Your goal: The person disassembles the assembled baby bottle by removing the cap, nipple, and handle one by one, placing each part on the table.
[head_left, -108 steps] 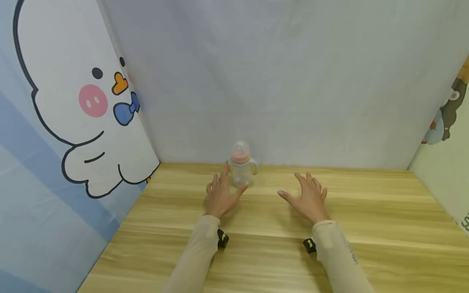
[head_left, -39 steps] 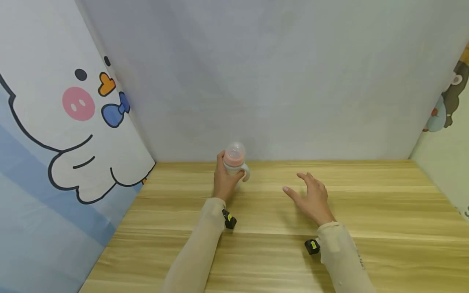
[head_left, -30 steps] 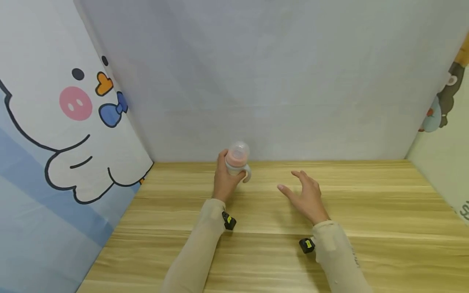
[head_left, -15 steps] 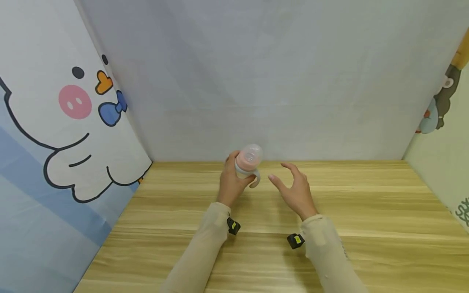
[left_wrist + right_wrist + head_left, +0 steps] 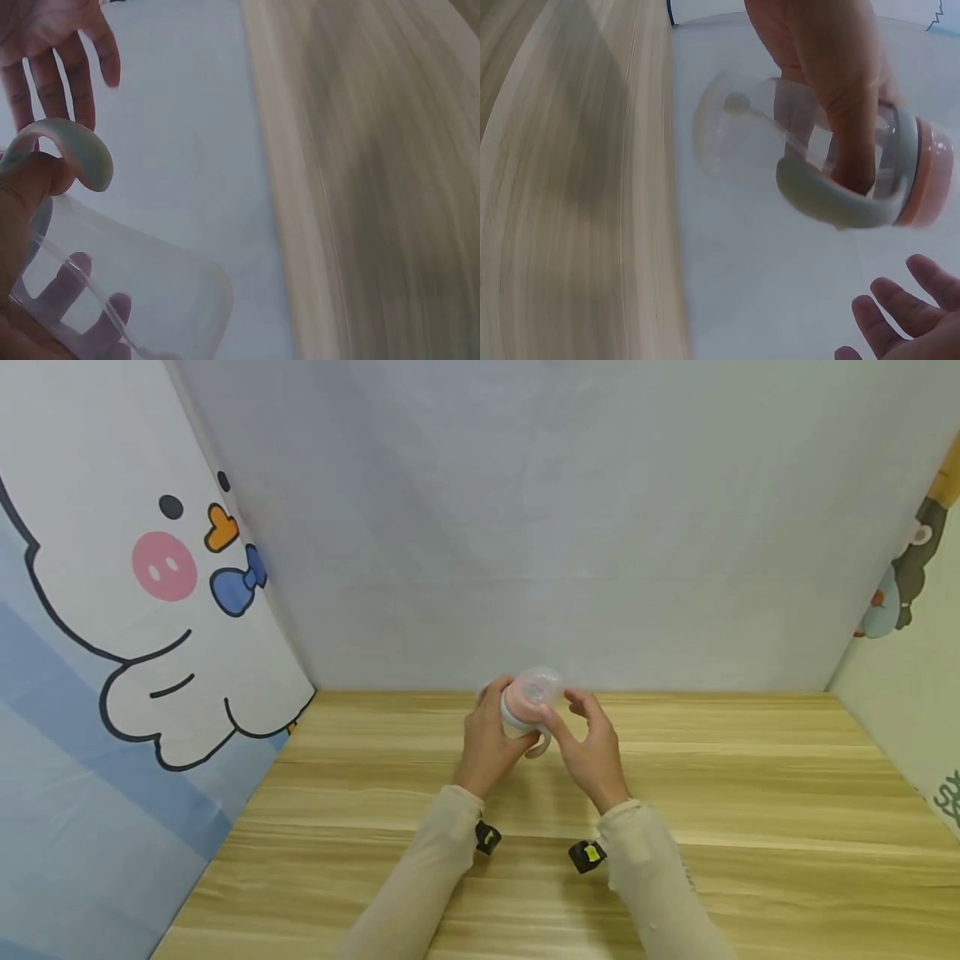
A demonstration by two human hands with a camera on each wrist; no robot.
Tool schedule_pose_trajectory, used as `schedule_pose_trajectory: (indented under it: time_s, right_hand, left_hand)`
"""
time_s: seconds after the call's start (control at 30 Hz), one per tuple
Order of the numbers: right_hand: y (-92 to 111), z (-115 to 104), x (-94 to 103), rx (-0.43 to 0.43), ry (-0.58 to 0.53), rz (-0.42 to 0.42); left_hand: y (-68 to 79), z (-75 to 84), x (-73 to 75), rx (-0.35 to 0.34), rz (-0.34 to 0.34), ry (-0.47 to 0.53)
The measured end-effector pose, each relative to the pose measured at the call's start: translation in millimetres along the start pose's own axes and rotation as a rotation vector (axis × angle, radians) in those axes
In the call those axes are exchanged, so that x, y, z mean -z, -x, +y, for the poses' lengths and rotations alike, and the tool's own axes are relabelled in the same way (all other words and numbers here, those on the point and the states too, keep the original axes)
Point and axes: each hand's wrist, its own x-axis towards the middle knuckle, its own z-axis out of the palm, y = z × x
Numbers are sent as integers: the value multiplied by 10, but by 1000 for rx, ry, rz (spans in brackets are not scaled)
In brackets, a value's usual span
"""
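A clear baby bottle (image 5: 522,703) with a pink collar (image 5: 934,172) and a see-through domed cap (image 5: 551,683) is tilted to the right, held up off the table. My left hand (image 5: 489,739) grips its body, the thumb passing through a pale grey handle (image 5: 829,196); its fingers show through the clear wall in the left wrist view. Close by on the cap's right side, my right hand (image 5: 592,758) has its fingers spread. Its thumb overlaps the collar in the head view; whether it touches, I cannot tell. No liquid shows in the bottle.
Below the hands lies a wood-grain table (image 5: 750,793), its back edge against a pale grey cloth (image 5: 637,527). A cartoon-printed cloth (image 5: 97,710) hangs at left, and another printed cloth (image 5: 911,710) at right. Each wrist carries a small black camera (image 5: 587,855).
The left hand took hold of the standing bottle, lifted it, then moved it right and tilted it. Over the last second the right hand has moved left to the cap.
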Motion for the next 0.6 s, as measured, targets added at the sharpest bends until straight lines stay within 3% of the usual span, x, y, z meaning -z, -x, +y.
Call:
schedule_pose_trajectory:
  time_s: [0.23,0.6]
  right_hand:
    - [12,-67,-83,35,-98,11]
    - [136,-369,-93,18,-178,25]
  left_hand:
    - [66,48,-28,12,-18,-19]
    - [126,59,-66,-60,7,-29]
